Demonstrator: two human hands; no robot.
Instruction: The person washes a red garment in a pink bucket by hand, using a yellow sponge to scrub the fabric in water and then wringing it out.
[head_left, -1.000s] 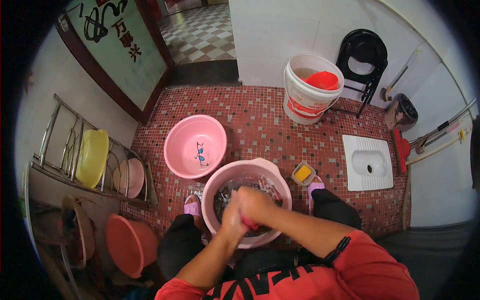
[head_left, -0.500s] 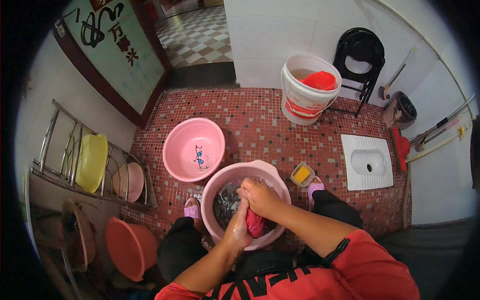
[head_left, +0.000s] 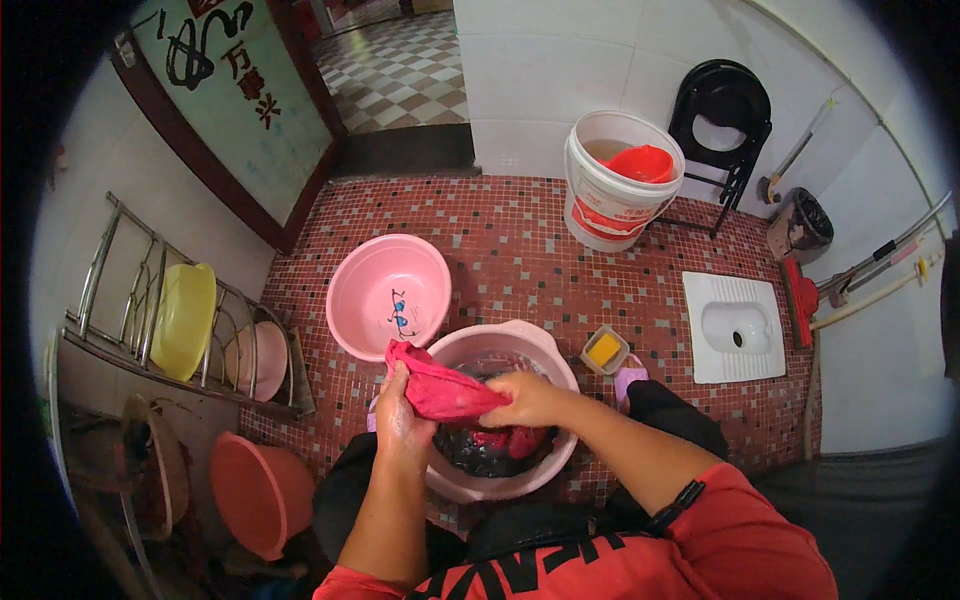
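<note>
A wet crimson cloth is stretched between my two hands above a pink basin. My left hand grips its left end over the basin's left rim. The other end is in my right hand, fingers closed on it over the basin's middle. Part of the crimson cloth hangs down into the basin. Dark fabric lies in the water there, partly hidden by my hands and the cloth. Which garment the cloth is, I cannot make out.
A second pink basin stands at the left. Yellow soap sits in a small dish by my right foot. Further off are a white bucket with a red scoop, a black folding chair and a squat toilet. A metal rack holds basins.
My hands were clasped together around the bunched cloth, low in the basin. Now they are apart, the left one farther left and up, and the cloth is spread between them.
</note>
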